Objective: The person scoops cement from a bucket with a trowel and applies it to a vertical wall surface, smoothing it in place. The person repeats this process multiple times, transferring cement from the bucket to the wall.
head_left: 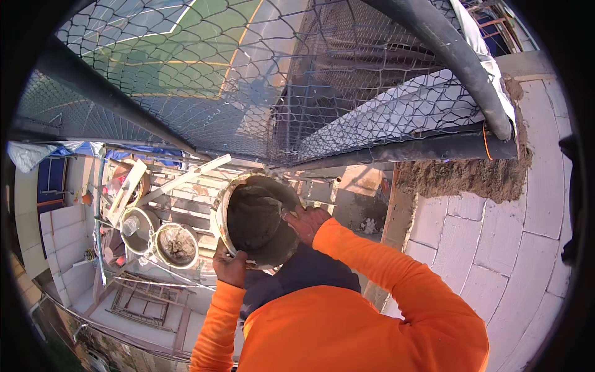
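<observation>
Both my hands hold a pale round bucket (220,214), which is tilted in front of my body. Grey wet mortar (253,216) lies inside it. My left hand (230,266) grips the near-left edge, thumb over the rim. On the opposite side, my right hand (306,224) is closed on the rim, its fingertips partly hidden. To the left, below the scaffold boards' level, stand two more buckets: one (155,218) with something pale inside, the other (196,255) holding a lumpy grey-brown mix (178,244).
Chain-link fence (365,80) and dark pipes (434,43) rise ahead. At right runs a wall of pale blocks (458,239), topped with rough mortar (465,178). Wooden planks (186,178) lie at left. A metal frame (145,302) sits lower down.
</observation>
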A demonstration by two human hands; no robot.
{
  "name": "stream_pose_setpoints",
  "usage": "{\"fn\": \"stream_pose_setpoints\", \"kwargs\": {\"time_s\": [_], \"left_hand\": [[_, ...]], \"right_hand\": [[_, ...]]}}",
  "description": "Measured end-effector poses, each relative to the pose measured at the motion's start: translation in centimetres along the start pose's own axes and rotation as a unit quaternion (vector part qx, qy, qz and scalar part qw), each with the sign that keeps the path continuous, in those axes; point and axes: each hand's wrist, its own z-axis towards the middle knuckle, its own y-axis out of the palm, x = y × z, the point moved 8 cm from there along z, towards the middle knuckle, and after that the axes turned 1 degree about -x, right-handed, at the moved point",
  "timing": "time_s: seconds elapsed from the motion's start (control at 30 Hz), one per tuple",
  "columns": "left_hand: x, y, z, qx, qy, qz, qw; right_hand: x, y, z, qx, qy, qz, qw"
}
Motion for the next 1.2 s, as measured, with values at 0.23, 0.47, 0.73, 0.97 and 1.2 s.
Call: {"fn": "stream_pose_setpoints", "kwargs": {"time_s": [0.23,0.47,0.73,0.97,1.2], "left_hand": [[7.9,10.4,-2.2,-0.089,-0.014,0.114,0.989],[7.9,20.8,-1.5,-0.173,-0.015,0.21,0.962],[6.2,30.2,-1.7,-0.238,-0.028,0.228,0.944],[6.2,35.1,-2.8,-0.273,-0.011,0.255,0.927],[5.9,36.2,-1.1,-0.345,0.098,0.373,0.856]], "right_hand": [[2.6,0.0,-8.5,0.002,0.033,0.146,0.989],[14.0,2.6,-13.6,0.076,0.165,0.275,0.944],[15.0,1.4,-22.2,0.182,0.126,0.229,0.948],[21.1,3.0,-26.4,0.039,0.273,0.295,0.915],[21.5,7.1,-28.0,0.111,0.38,0.329,0.857]]}}
